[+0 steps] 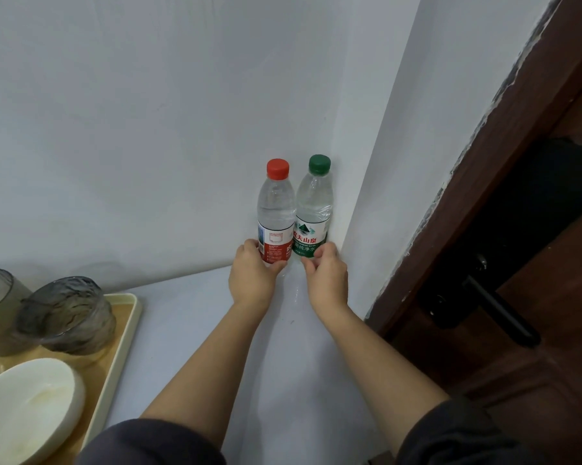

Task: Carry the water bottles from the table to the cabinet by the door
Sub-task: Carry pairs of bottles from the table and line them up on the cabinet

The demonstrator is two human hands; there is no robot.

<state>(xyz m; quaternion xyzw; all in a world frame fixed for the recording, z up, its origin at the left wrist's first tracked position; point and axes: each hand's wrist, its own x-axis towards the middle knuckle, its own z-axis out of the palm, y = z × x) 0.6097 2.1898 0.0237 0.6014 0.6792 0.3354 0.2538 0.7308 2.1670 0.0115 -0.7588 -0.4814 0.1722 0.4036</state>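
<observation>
- Far to the left of both hands: a tray (128, 317) with two smoky glasses (68, 313) and a white bowl (31, 407), well apart from the bottles.
- Left hand (252, 280): fingers curled round the lower label of the red-capped bottle (276, 209), a full hold.
- Red-capped bottle: upright, long axis vertical, rising straight above the left grip, touching its neighbour.
- Green-capped bottle (314, 206): upright, above the right grip, tucked into the wall corner.
- Right hand (328, 280): fingers and thumb curled round the green-capped bottle's base, a lighter, pinch-like hold.
- Right of that hand, near: the door (551, 380) and its black handle (504, 313).
- Bases hidden by the hands; cannot tell whether they rest on the white top (199, 330).
- Judgement: this top is likely the cabinet. Each hand is nearest its own bottle, and release means drawing straight back without tilting.
</observation>
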